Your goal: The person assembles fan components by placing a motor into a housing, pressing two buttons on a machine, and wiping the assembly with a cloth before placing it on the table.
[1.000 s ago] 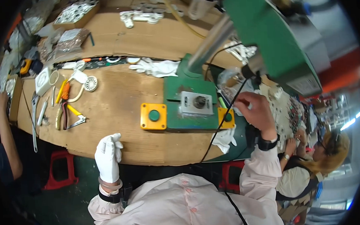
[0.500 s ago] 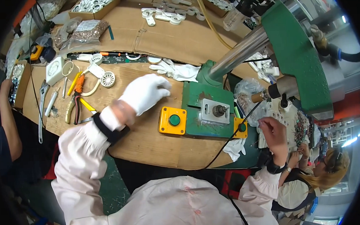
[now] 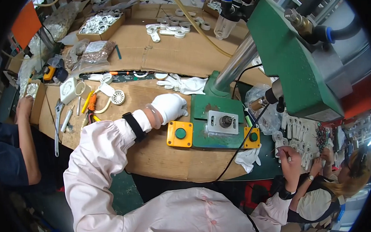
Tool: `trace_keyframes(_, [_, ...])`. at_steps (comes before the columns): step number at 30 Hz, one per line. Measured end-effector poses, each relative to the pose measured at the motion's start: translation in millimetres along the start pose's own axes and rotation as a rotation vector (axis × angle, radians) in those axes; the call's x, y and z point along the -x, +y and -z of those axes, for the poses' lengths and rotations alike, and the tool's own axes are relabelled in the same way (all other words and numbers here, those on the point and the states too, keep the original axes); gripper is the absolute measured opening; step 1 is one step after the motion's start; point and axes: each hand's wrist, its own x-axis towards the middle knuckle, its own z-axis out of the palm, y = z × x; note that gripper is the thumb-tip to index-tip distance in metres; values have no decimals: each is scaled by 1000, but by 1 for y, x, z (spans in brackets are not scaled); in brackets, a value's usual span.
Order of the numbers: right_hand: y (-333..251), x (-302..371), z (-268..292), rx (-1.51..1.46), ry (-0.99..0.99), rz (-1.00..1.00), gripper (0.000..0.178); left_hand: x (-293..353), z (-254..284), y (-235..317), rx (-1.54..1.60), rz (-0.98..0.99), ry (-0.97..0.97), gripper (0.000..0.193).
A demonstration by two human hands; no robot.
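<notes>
My left hand [image 3: 170, 108], in a white glove, is on the wooden tabletop against the left side of the green press base [image 3: 201, 136]. Its fingers curl down and hide whatever they may pinch. Just below this hand is a yellow box with a green push button [image 3: 180, 133]. My bare right hand [image 3: 290, 163] hovers at the right, beside rows of white plastic parts [image 3: 295, 129]. Thumb and fingers come together there, and anything between them is too small to make out. A metal fixture plate with a dark post [image 3: 226, 121] sits on the press base.
The green press head [image 3: 287, 64] overhangs the right side. A second yellow button box [image 3: 252, 137] and a white glove [image 3: 247, 158] lie right of the base; a black cable crosses in front. Pliers [image 3: 92, 106] and a wrench [image 3: 58, 127] lie left. Other people work on both sides.
My left hand has moved right to the press base, its fingers curling down. My right hand has shifted slightly away from the right button box. The view has tilted.
</notes>
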Motion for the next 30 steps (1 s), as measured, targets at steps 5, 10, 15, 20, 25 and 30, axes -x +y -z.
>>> trace_keyframes(5, [6,8,0,31,7,114,13,3,-8,-17,-61,-186,182,20])
trace_keyframes(10, [4,21,-13,-160,38,188,10,54,32,-13,400,-29,498,21])
trace_keyframes(15, [-44,41,-46,-292,-41,488,8,132,21,97,1114,145,337,13])
trace_keyframes(20, [-61,50,-87,-684,-184,393,16,137,-57,174,1522,99,170,15])
trace_keyframes(25, [-12,61,-85,-742,-215,239,17,112,-93,204,1598,65,94,25])
trace_keyframes(30, [32,75,-64,-617,-36,316,17,89,-99,251,1375,98,10,26])
